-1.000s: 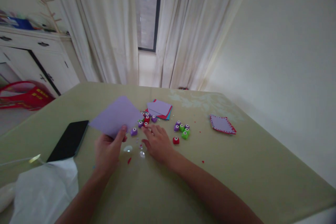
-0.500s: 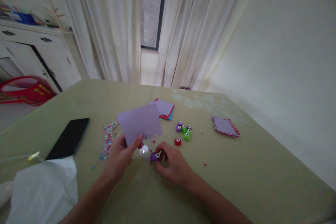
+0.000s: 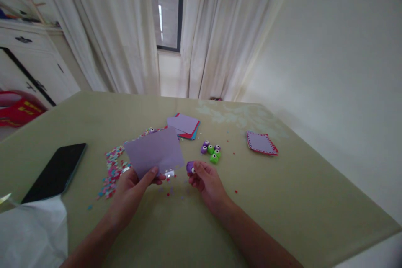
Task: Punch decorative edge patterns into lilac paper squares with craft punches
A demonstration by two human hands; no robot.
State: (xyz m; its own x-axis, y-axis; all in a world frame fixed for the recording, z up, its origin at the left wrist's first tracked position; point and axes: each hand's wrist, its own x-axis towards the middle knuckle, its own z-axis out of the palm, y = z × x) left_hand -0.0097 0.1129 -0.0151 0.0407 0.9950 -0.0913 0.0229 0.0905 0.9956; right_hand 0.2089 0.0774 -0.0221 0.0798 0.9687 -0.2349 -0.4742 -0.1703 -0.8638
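My left hand pinches a sheet of lilac paper by its near edge, thumb on top; small notches show along that edge. In my right hand is a small purple craft punch with a white eye, gripped between thumb and fingers just right of the paper, apart from it. Beyond the right hand stand several green punches and purple punches with the same eyes. Tiny paper bits lie on the table between my hands.
Colourful paper confetti is heaped at left, beside a black phone and a white tissue or bag. Farther back lies a stack of coloured paper. A stack of lilac and red cards with punched borders rests at right.
My right hand has lifted the purple punch up toward the paper's right edge. The red punch is no longer visible near my right hand. The whole view has shifted, moving things leftward.
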